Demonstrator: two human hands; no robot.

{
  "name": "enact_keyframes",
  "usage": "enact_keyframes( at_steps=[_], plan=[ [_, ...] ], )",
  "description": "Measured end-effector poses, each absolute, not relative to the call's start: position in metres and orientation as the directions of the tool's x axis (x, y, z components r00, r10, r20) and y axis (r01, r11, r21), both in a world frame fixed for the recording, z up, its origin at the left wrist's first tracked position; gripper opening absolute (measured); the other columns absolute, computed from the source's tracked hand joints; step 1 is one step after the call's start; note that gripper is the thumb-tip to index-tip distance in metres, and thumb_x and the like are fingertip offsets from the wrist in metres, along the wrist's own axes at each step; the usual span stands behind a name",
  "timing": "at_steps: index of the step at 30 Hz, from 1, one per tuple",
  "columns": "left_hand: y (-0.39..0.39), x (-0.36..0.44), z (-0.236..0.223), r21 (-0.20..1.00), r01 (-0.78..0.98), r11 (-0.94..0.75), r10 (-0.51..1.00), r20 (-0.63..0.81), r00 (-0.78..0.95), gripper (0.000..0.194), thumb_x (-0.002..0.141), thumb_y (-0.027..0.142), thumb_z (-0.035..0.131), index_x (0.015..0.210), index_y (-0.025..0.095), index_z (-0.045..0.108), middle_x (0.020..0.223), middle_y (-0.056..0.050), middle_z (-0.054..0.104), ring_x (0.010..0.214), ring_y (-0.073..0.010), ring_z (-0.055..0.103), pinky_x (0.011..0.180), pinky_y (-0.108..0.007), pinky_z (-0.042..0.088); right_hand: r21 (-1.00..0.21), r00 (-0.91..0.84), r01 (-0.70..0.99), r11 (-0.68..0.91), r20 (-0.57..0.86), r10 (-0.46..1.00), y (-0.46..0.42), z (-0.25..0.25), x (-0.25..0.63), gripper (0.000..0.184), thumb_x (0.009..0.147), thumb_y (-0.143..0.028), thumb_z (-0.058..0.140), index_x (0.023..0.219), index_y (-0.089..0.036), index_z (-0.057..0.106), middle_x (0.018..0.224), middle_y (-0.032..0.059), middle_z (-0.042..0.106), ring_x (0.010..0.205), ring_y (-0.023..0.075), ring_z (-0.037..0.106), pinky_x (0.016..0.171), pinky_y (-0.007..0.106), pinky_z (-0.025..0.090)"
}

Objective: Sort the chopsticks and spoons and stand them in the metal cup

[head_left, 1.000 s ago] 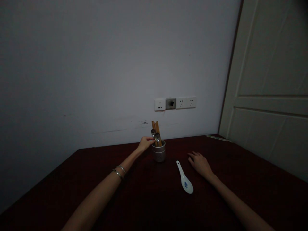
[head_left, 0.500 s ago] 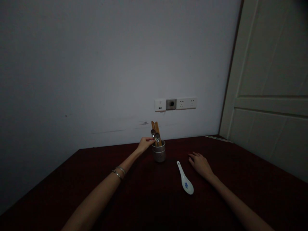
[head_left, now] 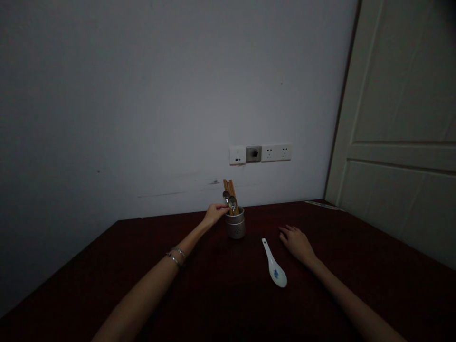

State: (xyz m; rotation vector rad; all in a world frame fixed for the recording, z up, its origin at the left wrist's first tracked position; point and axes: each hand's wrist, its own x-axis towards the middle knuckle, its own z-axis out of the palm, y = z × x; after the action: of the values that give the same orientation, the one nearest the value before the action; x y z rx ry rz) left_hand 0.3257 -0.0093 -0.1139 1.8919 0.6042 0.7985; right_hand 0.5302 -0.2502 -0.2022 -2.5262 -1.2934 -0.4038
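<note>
A grey cylindrical utensil holder (head_left: 235, 229) stands upright towards the back of the table, with several wooden chopsticks (head_left: 233, 189) in it. Two metal spoons lean there bowl-up: a nearer metal spoon (head_left: 232, 203) and a farther spoon (head_left: 226, 194). My left hand (head_left: 215, 213) reaches to the holder's left rim, its thumb and fingers pinched at the nearer spoon just below the bowl. On the table, my right hand (head_left: 296, 242) rests palm down with fingers stretched out, holding nothing. Between it and the holder's front lies a white ceramic spoon (head_left: 274, 266) with a blue mark, handle pointing away.
The dark red table (head_left: 199, 294) meets a pale wall (head_left: 142, 118) at the back. Sockets and a switch (head_left: 269, 153) sit on the wall above the holder. A pale panelled door (head_left: 399, 152) stands at the right, near a thin strip (head_left: 323, 205) at the table's back edge.
The holder with its chopsticks and spoons has shifted very slightly, upward in the view. My left hand stays at the nearer metal spoon. My right hand and the ceramic spoon have not visibly moved.
</note>
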Motion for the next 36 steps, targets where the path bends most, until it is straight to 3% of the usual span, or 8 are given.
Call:
enact_keyframes(
  at_steps=[11, 19, 28, 36],
  plan=[
    [-0.012, 0.327, -0.119, 0.888, 0.036, -0.458, 0.685, 0.326, 0.651, 0.035, 0.065, 0.035, 0.065, 0.087, 0.009, 0.068, 0.067, -0.005, 0.066, 0.060, -0.0129, 0.055, 0.056, -0.023, 0.037, -0.116, 0.559, 0.821, -0.559, 0.361, 0.746, -0.251, -0.199, 0.528, 0.041, 0.084, -0.033, 0.035, 0.114, -0.019, 0.058, 0.123, 0.0130, 0.052, 0.117, 0.0258, 0.043, 0.094, 0.038, 0.034],
    [-0.019, 0.328, -0.123, 0.905, -0.059, -0.421, 0.698, 0.364, 0.617, 0.027, 0.070, 0.031, 0.060, 0.086, 0.011, 0.068, 0.090, -0.010, 0.068, 0.082, -0.0182, 0.060, 0.075, -0.028, 0.043, -0.124, 0.567, 0.816, -0.565, 0.366, 0.738, -0.252, -0.196, 0.525, 0.041, 0.084, -0.033, 0.035, 0.114, -0.019, 0.059, 0.123, 0.0128, 0.053, 0.115, 0.0270, 0.045, 0.093, 0.038, 0.034],
    [-0.030, 0.326, -0.127, 0.866, -0.136, -0.482, 0.620, 0.446, 0.646, 0.031, 0.070, 0.031, 0.061, 0.095, 0.013, 0.063, 0.097, -0.008, 0.065, 0.090, -0.0199, 0.058, 0.083, -0.032, 0.042, -0.129, 0.567, 0.817, -0.562, 0.356, 0.743, -0.251, -0.197, 0.526, 0.041, 0.084, -0.033, 0.035, 0.115, -0.018, 0.058, 0.123, 0.0132, 0.052, 0.117, 0.0269, 0.043, 0.094, 0.038, 0.033],
    [-0.041, 0.319, -0.131, 0.913, -0.205, -0.352, 0.588, 0.387, 0.710, 0.054, 0.064, 0.033, 0.070, 0.112, 0.014, 0.053, 0.109, -0.012, 0.060, 0.101, -0.0238, 0.056, 0.090, -0.037, 0.039, -0.139, 0.568, 0.818, -0.558, 0.348, 0.746, -0.251, -0.197, 0.526, 0.042, 0.084, -0.032, 0.035, 0.115, -0.017, 0.058, 0.125, 0.0139, 0.051, 0.118, 0.0269, 0.042, 0.095, 0.039, 0.032]
  ],
)
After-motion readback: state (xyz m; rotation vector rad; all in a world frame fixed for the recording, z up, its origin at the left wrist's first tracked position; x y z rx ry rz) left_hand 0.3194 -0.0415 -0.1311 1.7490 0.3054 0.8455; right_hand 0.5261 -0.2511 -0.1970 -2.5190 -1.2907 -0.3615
